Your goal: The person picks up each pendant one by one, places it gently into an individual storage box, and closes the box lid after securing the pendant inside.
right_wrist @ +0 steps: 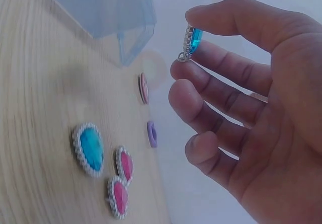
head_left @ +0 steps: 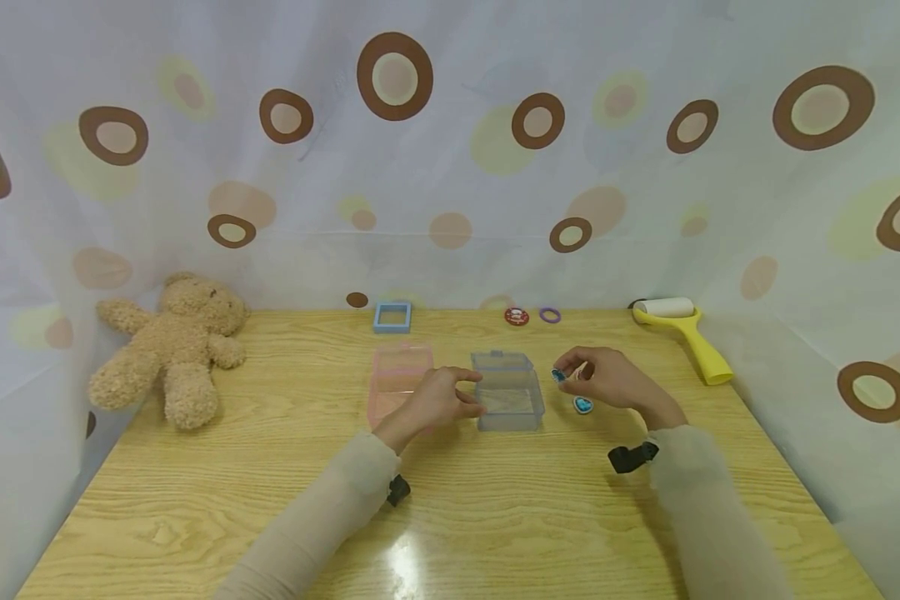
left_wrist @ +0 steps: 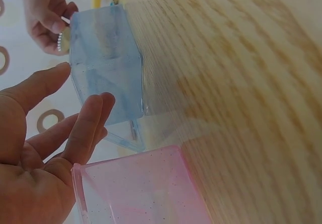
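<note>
My right hand [head_left: 607,377] pinches a blue gem pendant [right_wrist: 194,41] with a silvery beaded rim and a small ring, between thumb and fingers. It is held just right of an open, clear bluish plastic box [head_left: 507,423]. My left hand [head_left: 437,398] has its fingers extended, with fingertips right at the left side of that box. Under the left hand stands a pink clear box [head_left: 378,392], partly covered by it. A second blue gem pendant [right_wrist: 90,149] lies on the table below my right hand. Two pink gem pendants [right_wrist: 126,164] lie close beside it in the right wrist view.
Along the back edge of the wooden table [head_left: 450,517] are a blue square frame [head_left: 380,320], a red round disc [head_left: 517,317] and a purple ring [head_left: 550,315]. A yellow-handled lint roller [head_left: 693,333] lies back right. A teddy bear [head_left: 172,342] sits at left.
</note>
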Tool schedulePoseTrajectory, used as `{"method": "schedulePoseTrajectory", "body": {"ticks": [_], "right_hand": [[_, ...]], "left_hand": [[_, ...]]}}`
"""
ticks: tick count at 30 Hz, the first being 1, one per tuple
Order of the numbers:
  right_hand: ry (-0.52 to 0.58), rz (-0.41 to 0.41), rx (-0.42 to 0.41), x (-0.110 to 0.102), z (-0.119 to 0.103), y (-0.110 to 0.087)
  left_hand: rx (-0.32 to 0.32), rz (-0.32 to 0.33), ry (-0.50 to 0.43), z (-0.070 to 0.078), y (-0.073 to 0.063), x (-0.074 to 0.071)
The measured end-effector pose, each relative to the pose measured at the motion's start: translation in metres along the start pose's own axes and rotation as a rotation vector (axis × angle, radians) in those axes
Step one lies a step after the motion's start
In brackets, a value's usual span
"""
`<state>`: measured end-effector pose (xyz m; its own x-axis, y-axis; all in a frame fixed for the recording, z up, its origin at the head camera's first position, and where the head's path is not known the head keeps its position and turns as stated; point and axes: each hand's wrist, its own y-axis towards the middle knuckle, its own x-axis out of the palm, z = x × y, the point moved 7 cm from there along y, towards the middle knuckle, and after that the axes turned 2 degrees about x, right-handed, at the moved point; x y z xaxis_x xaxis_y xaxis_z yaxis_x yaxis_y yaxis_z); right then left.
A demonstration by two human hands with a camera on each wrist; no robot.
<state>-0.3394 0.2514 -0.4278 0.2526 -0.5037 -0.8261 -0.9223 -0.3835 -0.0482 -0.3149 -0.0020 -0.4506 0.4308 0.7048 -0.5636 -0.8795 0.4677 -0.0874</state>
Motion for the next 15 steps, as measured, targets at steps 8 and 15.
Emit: {"method": "schedulePoseTrajectory", "body": {"ticks": [8, 15], "right_hand": [[0.02, -0.015, -0.04, 0.008, -0.018, 0.01], [0.027, -0.027, -0.076, 0.016, -0.027, 0.018]], "left_hand": [[-0.001, 0.001, -0.021, 0.0, 0.001, 0.0], [0.024, -0.001, -0.011, 0.0, 0.002, 0.001]]}}
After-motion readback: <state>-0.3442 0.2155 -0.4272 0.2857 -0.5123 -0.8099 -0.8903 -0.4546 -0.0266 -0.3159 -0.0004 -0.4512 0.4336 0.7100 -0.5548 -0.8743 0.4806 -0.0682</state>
